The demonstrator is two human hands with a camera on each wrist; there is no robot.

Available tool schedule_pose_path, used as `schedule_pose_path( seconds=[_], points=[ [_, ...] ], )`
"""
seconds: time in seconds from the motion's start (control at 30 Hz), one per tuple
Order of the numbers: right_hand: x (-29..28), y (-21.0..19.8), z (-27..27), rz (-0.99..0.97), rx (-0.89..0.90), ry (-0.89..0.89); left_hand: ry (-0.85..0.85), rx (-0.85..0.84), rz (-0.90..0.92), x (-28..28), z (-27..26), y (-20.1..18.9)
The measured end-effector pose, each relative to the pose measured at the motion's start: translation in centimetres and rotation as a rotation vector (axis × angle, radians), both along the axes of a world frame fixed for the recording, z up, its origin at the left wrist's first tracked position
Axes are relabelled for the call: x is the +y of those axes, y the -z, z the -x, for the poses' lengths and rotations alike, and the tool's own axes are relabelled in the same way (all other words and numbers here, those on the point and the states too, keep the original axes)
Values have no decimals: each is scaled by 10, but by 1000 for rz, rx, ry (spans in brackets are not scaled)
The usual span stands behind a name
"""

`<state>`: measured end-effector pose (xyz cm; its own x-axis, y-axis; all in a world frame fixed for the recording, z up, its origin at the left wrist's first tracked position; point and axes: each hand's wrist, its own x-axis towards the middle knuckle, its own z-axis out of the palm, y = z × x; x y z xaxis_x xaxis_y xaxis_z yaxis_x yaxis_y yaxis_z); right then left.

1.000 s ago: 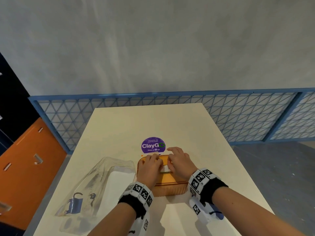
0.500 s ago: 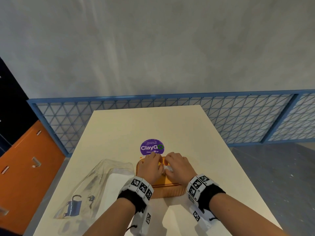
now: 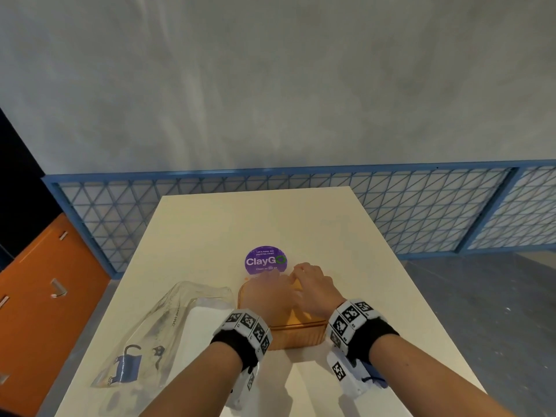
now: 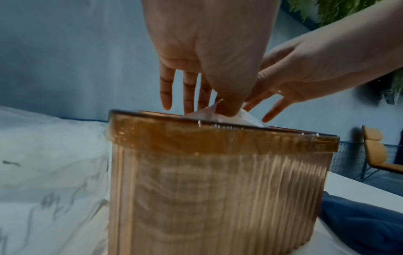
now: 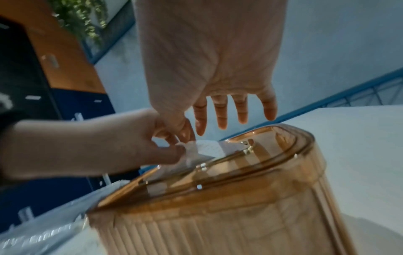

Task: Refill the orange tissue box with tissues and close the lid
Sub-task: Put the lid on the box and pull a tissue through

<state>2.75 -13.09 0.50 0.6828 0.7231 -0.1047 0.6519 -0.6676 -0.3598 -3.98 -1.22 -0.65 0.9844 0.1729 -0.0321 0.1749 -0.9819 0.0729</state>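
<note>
The ribbed orange tissue box (image 3: 296, 331) stands on the white table (image 3: 376, 266) with its lid (image 5: 250, 163) on. A white tissue (image 5: 191, 151) pokes up through the slot in the lid. My left hand (image 3: 270, 278) is over the lid; in the right wrist view its thumb and forefinger pinch that tissue (image 4: 246, 115). My right hand (image 3: 304, 273) hovers just beside it above the slot, fingers (image 5: 222, 119) hanging straight and thumb close to the tissue. In the head view both hands hide the slot.
A clear plastic tissue pack (image 3: 168, 329) lies left of the box, touching it. A purple round sticker (image 3: 264, 260) is on the table just beyond the hands. A blue mesh fence (image 3: 421, 212) runs behind the table; orange cabinets (image 3: 45, 281) stand at the left.
Both hands have drawn together over the lid's slot and shifted slightly toward its far side. The white tissue seen between them earlier is now covered in the head view.
</note>
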Motion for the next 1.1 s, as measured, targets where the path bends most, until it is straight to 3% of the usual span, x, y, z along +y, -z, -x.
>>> schedule_pose_path(
  seconds=[0.2,0.33,0.43,0.67,0.87,1.1],
  points=[
    [3,14,12,94,-260,-13,-92,-145,108,-5,3,-4],
    [-5,15,6,97,-343,4,-250,-107,63,-9,20,11],
    [-11,14,1,63,-278,29,-380,-73,59,-3,26,14],
    [-18,7,-8,-165,-104,149,-430,-227,216,11,27,0],
    [-29,12,-10,13,-20,185,-399,-195,365,14,42,15],
    [-28,1,-22,-187,103,299,-512,-320,702,25,39,10]
  ],
)
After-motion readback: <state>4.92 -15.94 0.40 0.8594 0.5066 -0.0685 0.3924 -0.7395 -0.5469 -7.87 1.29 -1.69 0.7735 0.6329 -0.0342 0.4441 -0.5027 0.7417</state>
